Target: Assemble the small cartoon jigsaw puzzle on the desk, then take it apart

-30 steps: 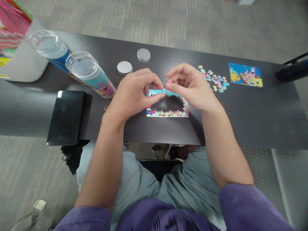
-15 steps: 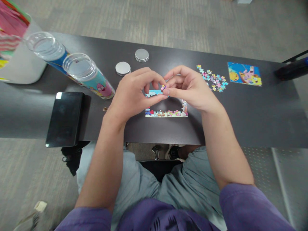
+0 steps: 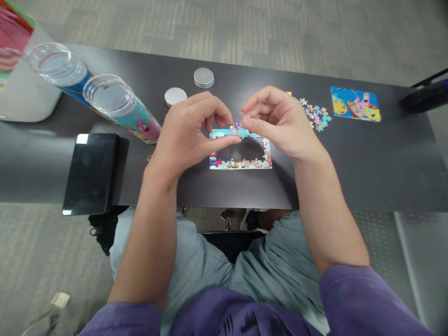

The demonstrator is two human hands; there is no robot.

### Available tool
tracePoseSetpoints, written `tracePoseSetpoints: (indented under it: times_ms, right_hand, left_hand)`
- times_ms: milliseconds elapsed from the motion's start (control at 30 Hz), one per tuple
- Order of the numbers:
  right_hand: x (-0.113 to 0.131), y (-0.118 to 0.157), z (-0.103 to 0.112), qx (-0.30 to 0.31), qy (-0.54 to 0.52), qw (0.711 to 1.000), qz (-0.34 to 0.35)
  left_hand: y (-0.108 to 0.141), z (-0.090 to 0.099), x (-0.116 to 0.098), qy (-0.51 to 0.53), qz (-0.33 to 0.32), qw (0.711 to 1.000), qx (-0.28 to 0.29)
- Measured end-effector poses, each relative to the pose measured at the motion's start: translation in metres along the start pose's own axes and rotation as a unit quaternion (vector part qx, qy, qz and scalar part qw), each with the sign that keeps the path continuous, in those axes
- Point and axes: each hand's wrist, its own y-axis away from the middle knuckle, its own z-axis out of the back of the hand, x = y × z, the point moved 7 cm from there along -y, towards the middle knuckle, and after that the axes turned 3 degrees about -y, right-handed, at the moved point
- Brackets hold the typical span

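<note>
A rectangular puzzle frame (image 3: 241, 164) lies on the dark table, its middle showing bare table. Above its top left part is my left hand (image 3: 196, 128), thumb and fingers apart, holding nothing. My right hand (image 3: 276, 119) pinches a small purple and yellow puzzle piece (image 3: 236, 126) between thumb and fingertips, over the frame's top edge. Loose puzzle pieces (image 3: 317, 115) lie in a pile to the right of my right hand, which partly hides them.
Beyond the pile lies a colourful picture card (image 3: 356, 104). Two clear-topped tubes (image 3: 140, 122) (image 3: 66, 70), round lids (image 3: 203, 77) and a black box (image 3: 91, 173) are on the left. A white bin (image 3: 31, 88) stands far left, a dark bottle (image 3: 425, 99) far right.
My left hand has opened and drawn away from the small piece, which stays at my right fingertips. The gap between the hands is wider, and the view has shifted slightly.
</note>
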Motion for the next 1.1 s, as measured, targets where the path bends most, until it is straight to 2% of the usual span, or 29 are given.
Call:
tracePoseSetpoints:
  times_ms: [300,400,500,633,767,967,1100]
  right_hand:
    - [0.001,0.000,0.002,0.004,-0.025,0.998,0.054]
    - [0.004,0.001,0.004,0.037,-0.053,0.994,0.088]
    - [0.021,0.007,0.005,0.085,-0.079,0.984,0.133]
    - [0.044,0.020,0.005,0.100,-0.012,0.989,0.112]
    - [0.063,0.032,0.005,0.094,0.049,0.984,0.146]
    - [0.074,0.041,-0.001,0.110,0.093,0.981,0.131]
    - [0.089,0.047,-0.004,0.095,0.099,0.983,0.122]
  left_hand:
    - [-0.002,0.003,-0.007,0.008,0.010,1.000,0.003]
    - [-0.001,0.005,-0.010,0.001,0.014,1.000,-0.005]
    - [-0.001,0.015,-0.023,-0.008,0.004,1.000,-0.030]
    - [-0.001,0.027,-0.045,0.019,-0.042,0.995,-0.087]
    - [-0.002,0.028,-0.051,0.016,-0.057,0.993,-0.101]
    - [-0.003,0.027,-0.055,-0.030,-0.047,0.997,-0.055]
    - [-0.003,0.026,-0.063,-0.009,-0.055,0.997,-0.051]
